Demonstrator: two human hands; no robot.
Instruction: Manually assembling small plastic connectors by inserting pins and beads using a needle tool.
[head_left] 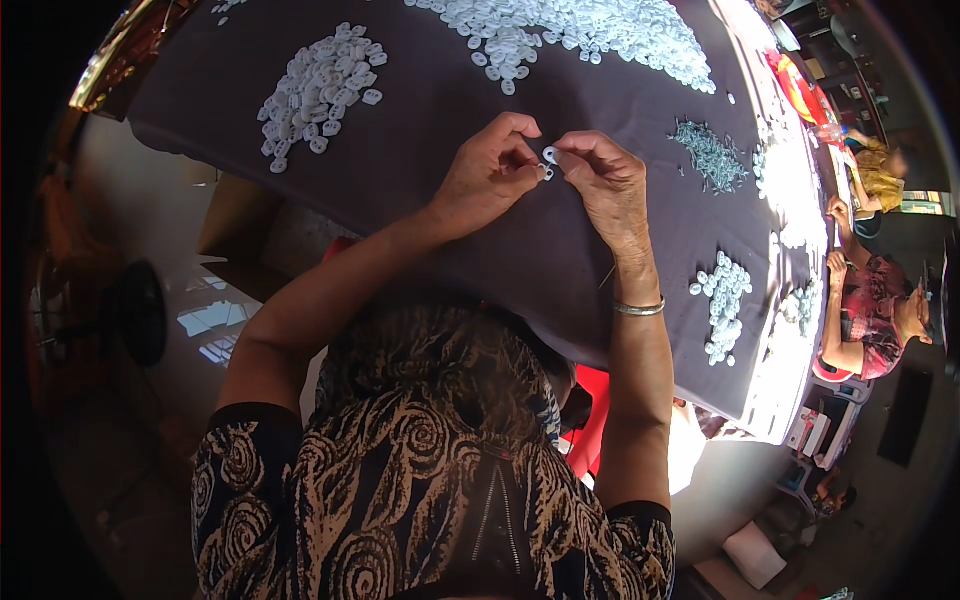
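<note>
On my dark-clothed table (400,140): large heap of small white pieces (600,30), far side; white-piece pile (318,95), left; grey-green slivers (712,155), white-piece cluster (725,295), toward right edge.

My tan-swirled black short-sleeved top (400,480) has a metal zipper (486,504); a silver-coloured bangle (640,309) circles my right wrist (633,270).

White pieces (320,95), grey-green bits (712,158), dark tablecloth (520,260), black shirt (390,480) with tan swirls

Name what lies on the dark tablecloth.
On the dark tablecloth lie a spread of white pieces at the far side, a left white heap, a grey-green heap and a right white heap. Glare washes out the right edge; the cloth beneath the heaps is covered.
</note>
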